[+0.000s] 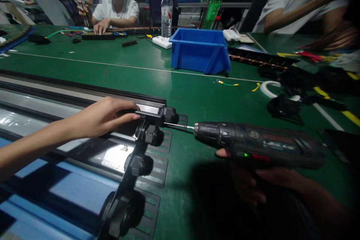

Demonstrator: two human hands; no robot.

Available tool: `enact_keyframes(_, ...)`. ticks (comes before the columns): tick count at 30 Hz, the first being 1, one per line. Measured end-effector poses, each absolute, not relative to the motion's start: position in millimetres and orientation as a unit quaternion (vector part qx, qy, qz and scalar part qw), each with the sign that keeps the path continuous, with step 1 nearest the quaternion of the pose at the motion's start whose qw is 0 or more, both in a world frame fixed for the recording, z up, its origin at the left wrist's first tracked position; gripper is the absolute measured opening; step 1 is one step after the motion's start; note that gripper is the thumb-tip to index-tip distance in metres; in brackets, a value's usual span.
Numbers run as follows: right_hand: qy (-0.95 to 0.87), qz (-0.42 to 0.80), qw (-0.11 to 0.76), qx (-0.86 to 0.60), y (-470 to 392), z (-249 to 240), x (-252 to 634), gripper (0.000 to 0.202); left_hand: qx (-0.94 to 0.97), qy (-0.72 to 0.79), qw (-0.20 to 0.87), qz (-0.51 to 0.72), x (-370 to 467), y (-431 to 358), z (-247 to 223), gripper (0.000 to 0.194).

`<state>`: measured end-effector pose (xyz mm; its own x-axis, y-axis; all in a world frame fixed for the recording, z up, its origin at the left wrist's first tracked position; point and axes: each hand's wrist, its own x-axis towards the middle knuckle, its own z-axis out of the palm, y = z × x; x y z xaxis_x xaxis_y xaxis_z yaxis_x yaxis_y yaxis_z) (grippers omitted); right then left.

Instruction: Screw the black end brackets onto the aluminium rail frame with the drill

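My left hand (108, 116) grips the end of the farthest long profile (149, 108), thumb and fingers pinched around its dark edge. My right hand (270, 183) is wrapped round the grip of a black power screwdriver (253, 138), which lies level with a green light showing. Its thin bit (180, 125) points left and reaches the profile's end beside a black cable gland (169, 114). Nearer to me, more black glands (153, 135) stick out from the ends of parallel profiles, with slotted black plates (159, 170) beside them. Whether the tip sits in a screw is too small to tell.
A blue bin (199, 50) stands beyond the profiles, near a clear bottle (166, 15) and a green bottle (215, 5). A white ring (271, 89) and black parts lie at the right. Across the green table (120, 67) people sit, one with a hand (101, 26) on a strip.
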<state>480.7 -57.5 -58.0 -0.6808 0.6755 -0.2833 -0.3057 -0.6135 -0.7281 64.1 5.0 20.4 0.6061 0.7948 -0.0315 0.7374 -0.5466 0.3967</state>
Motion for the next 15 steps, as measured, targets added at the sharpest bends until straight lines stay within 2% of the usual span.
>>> enact_keyframes(8, -0.263, 0.856, 0.31, -0.32, -66.3, -40.5, 475.3, 0.048, 0.874, 0.442, 0.185, 0.075, 64.0, 5.1, 19.8, 0.033)
enact_keyframes(15, -0.332, 0.857, 0.292, -0.264, -55.6, -66.2, 483.4, 0.049, 0.877, 0.437, 0.186, 0.07, 65.9, 5.7, 20.6, 0.033)
